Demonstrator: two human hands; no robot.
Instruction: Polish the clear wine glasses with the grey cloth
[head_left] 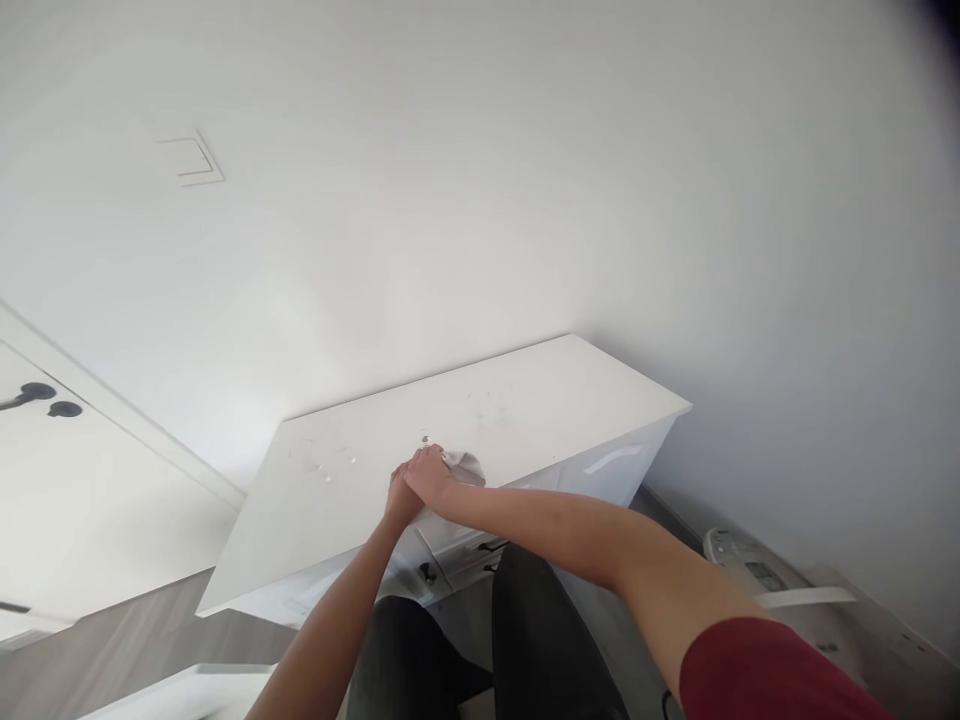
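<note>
My left hand (403, 496) and my right hand (430, 474) are pressed together over the front part of a white cabinet top (330, 510). A light grey cloth (466, 467) sticks out on the right side of my right hand, whose fingers are closed on it. The right hand partly covers the left one. My left fingers look curled, but what they hold is hidden. Small wet drops (327, 478) lie on the top left of my hands, and fainter marks (491, 412) show farther right. A small dark spot (426, 439) is just beyond my fingers.
The cabinet front has dark handles (427, 573) close to my legs (540, 640). Behind it rises a white wall (480, 200). A white door (82, 480) with a black handle (34, 393) is at left. A pale appliance (757, 570) stands on the floor at right.
</note>
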